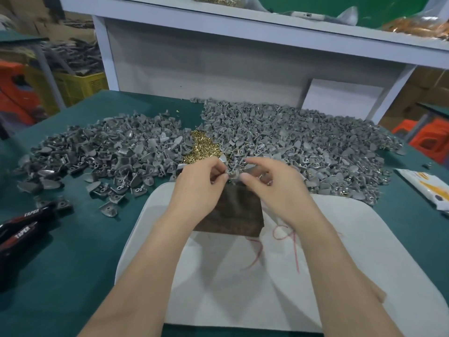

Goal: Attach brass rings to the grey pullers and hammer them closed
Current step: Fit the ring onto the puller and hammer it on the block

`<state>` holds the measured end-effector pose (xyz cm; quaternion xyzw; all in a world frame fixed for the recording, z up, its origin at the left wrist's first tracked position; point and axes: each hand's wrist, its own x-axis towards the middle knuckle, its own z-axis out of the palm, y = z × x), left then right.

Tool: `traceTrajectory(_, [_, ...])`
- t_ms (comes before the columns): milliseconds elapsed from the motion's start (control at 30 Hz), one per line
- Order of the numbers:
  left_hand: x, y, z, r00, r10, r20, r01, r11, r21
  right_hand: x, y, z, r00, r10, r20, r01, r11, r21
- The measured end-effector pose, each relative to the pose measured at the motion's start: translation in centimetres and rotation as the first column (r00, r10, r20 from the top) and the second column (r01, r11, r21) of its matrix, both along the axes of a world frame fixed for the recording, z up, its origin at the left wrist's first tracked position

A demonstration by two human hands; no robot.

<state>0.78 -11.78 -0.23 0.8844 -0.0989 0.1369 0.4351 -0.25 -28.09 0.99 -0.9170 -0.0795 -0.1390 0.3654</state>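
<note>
The word "TAPER" stands in white capitals on each of the two black-and-red tool handles (24,227) at the table's left edge. Red hand-drawn marks (283,235) on the white board (364,251) are not legible.

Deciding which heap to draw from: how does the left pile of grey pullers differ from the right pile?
The left pile is smaller and thins into scattered pieces at its near edge; the right pile is larger and denser. Brass glints show along the right pile's near edge; the left pile looks plain grey. Both lie on the green table, flanking the brass rings.
</note>
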Motion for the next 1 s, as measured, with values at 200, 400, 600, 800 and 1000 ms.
traceTrajectory(200, [0.2, 0.2, 0.5, 0.995, 0.095, 0.005, -0.091, 0.967, -0.239, 3.8, 2.2, 1.5, 0.969, -0.231, 0.086, 0.214, 0.962, 0.167])
traceTrajectory(400, [0.4, 1.5, 1.7, 0.910, 0.407, 0.073, -0.272, 0.722, -0.637, 6.6, 4.3, 2.6, 0.955, -0.295, 0.004, 0.288, 0.931, -0.226])
traceTrajectory(600, [0.6, 3.2, 1.8, 0.809, 0.577, 0.109, -0.287, 0.551, -0.784, 6.6, 12.9, -0.3, 0.952, 0.140, -0.272, -0.264, 0.822, -0.504])
traceTrajectory(800, [1.1, 3.3, 1.4, 0.818, 0.574, 0.040, -0.324, 0.517, -0.792, 8.1, 15.1, -2.1, 0.978, 0.099, -0.181, -0.182, 0.827, -0.532])
traceTrajectory(1000, [1.4, 3.3, 1.0, 0.899, 0.432, -0.069, -0.336, 0.583, -0.740, 7.8, 12.4, 0.4, 0.990, 0.064, -0.127, -0.097, 0.958, -0.269])
